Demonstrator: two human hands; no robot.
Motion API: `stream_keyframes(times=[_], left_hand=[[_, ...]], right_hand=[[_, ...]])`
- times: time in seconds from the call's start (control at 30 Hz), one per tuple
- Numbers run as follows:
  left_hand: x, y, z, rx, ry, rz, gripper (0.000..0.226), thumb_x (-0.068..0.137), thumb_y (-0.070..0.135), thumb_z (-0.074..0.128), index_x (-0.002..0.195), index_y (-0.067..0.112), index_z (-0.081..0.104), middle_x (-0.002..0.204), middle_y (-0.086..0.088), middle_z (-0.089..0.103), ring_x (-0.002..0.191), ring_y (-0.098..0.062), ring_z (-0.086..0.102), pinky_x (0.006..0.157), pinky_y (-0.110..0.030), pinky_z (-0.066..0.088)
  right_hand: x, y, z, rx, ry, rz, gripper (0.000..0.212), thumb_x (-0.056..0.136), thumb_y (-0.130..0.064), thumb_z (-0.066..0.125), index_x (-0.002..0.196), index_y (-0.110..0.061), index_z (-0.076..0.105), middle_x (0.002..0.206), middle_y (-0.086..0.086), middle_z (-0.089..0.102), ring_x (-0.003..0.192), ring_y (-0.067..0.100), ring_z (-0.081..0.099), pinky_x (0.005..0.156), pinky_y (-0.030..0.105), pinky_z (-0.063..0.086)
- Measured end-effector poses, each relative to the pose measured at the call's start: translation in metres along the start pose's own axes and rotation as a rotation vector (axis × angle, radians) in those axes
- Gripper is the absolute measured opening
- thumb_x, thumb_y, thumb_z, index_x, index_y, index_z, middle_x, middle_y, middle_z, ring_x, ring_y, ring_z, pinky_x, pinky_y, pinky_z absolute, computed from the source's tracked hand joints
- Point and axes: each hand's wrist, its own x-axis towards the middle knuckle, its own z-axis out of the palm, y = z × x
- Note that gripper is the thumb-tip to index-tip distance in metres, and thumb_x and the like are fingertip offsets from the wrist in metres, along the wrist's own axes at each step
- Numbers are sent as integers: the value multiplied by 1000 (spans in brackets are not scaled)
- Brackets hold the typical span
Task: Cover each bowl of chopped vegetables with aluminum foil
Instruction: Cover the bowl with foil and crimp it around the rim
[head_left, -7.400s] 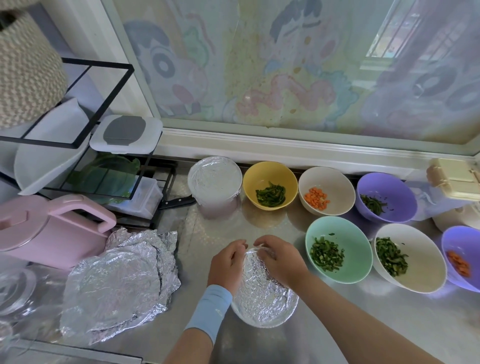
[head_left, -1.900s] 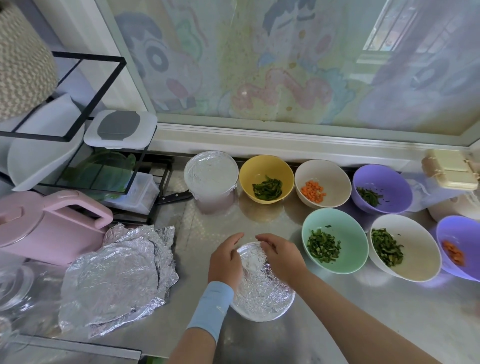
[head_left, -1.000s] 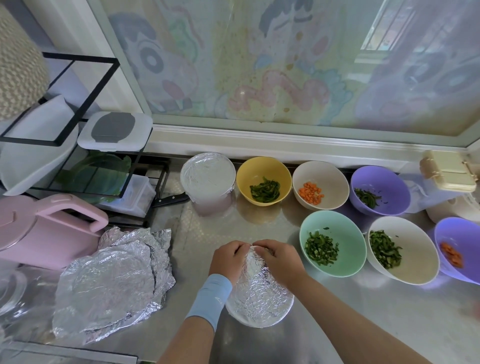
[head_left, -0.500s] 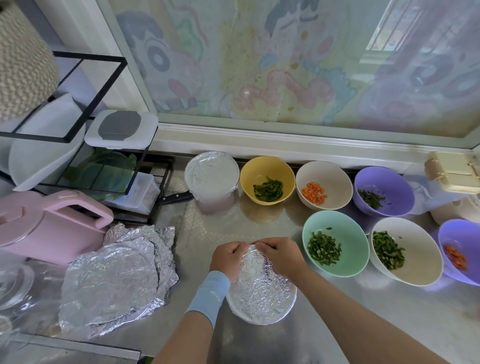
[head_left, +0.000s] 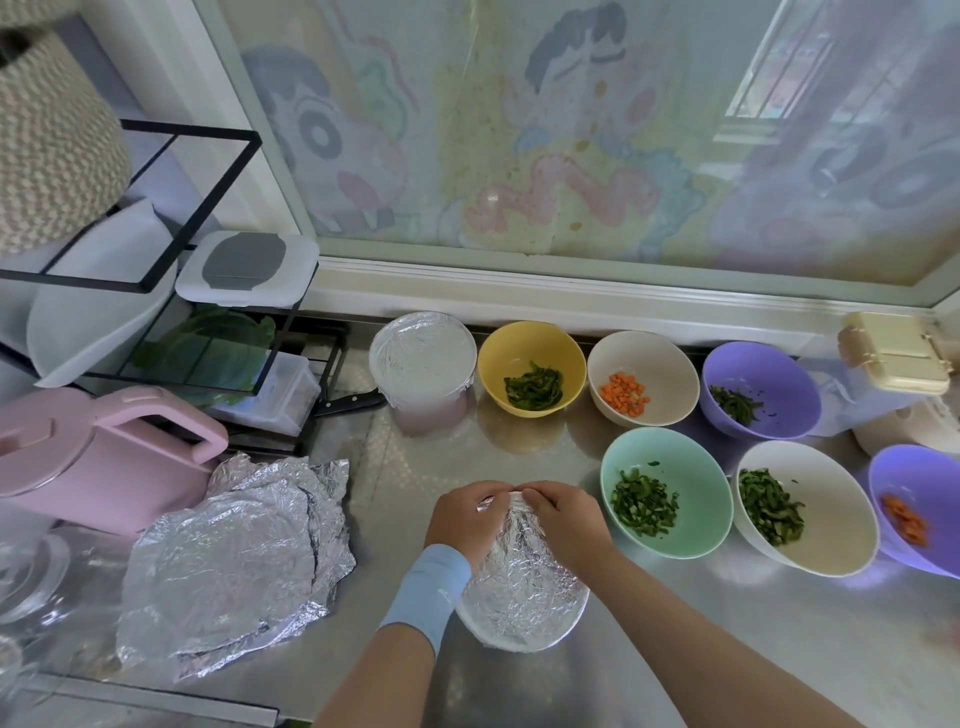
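Observation:
A foil-covered bowl sits on the steel counter in front of me. My left hand and my right hand meet at its far rim, fingers curled and pinching the foil edge there. Another foil-covered bowl stands at the back. Uncovered bowls hold vegetables: a yellow bowl, a cream bowl, a purple bowl, a mint bowl, a white bowl and a second purple bowl. Loose foil sheets lie in a stack at the left.
A pink kettle stands left of the foil stack. Behind it is a black wire rack with containers and a knife beside it. A beige box sits at the back right. The window wall borders the counter's far side.
My hands stayed at the far rim of the near bowl, closing together from its sides to the middle of the rim and crimping the foil. The bowls have not moved.

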Motion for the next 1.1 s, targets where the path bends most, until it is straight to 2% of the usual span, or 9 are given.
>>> stream_keyframes(times=[0.17, 0.27, 0.37, 0.5, 0.6, 0.67, 0.83, 0.97, 1.1], left_hand=[[4, -4, 5, 56, 61, 39, 17, 93, 29, 61, 98, 24, 77, 93, 13, 73, 88, -3, 65, 83, -22, 51], [5, -3, 7, 84, 73, 40, 17, 94, 28, 60, 97, 24, 75, 88, 13, 72, 84, -5, 65, 78, -21, 50], [-1, -5, 7, 88, 115, 52, 18, 96, 28, 57, 98, 26, 74, 86, 16, 71, 82, -4, 64, 74, -16, 48], [-10, -14, 5, 230, 204, 113, 29, 102, 23, 44, 123, 26, 65, 121, 12, 66, 113, -9, 59, 97, -20, 43], [-9, -17, 4, 430, 25, 289, 43, 104, 26, 37, 146, 26, 41, 151, 13, 39, 141, -7, 30, 115, -22, 25], [-9, -16, 4, 543, -67, 375, 47, 104, 34, 35, 150, 27, 33, 156, 15, 30, 144, -4, 22, 116, -21, 21], [-12, -18, 4, 561, -30, 364, 47, 102, 39, 33, 149, 30, 34, 153, 15, 35, 139, -2, 29, 111, -20, 28], [-13, -21, 9, 759, -8, 434, 63, 97, 49, 14, 154, 23, 24, 161, 8, 20, 148, -9, 17, 121, -26, 11], [-19, -26, 9, 844, -74, 487, 65, 95, 48, 10, 156, 24, 10, 163, 10, 3, 150, -9, 0, 123, -32, 4]], right_hand=[[1, 3, 1, 12, -2, -9, 17, 94, -29, 60, 99, -33, 76, 73, -18, 70, 63, -3, 58, 64, 17, 43], [4, 3, 1, -17, -24, -17, 18, 95, -29, 59, 101, -32, 76, 77, -20, 69, 70, -1, 59, 68, 19, 43], [5, -1, -2, -106, -79, -42, 25, 98, -35, 54, 117, -32, 69, 100, -18, 70, 91, 3, 62, 80, 19, 45], [-5, 2, -1, -283, -69, -160, 40, 102, -38, 43, 140, -32, 49, 140, -12, 53, 127, 11, 49, 105, 28, 38], [-14, 8, 5, -379, -67, -180, 48, 103, -39, 36, 150, -29, 34, 153, -11, 37, 139, 12, 35, 114, 32, 29], [-15, 12, 6, -391, -51, -196, 48, 103, -40, 34, 150, -31, 32, 155, -11, 34, 141, 10, 33, 116, 32, 27], [-11, 14, 5, -441, -21, -257, 46, 103, -39, 34, 149, -31, 37, 154, -15, 36, 141, 4, 31, 115, 27, 20], [-11, 13, 1, -521, -70, -280, 68, 92, -57, 8, 154, -32, 23, 161, -13, 17, 148, 9, 14, 120, 33, 12], [-27, 17, 1, -582, 0, -300, 65, 95, -49, 12, 156, -27, 17, 163, -5, 10, 150, 15, 12, 119, 38, 14]])
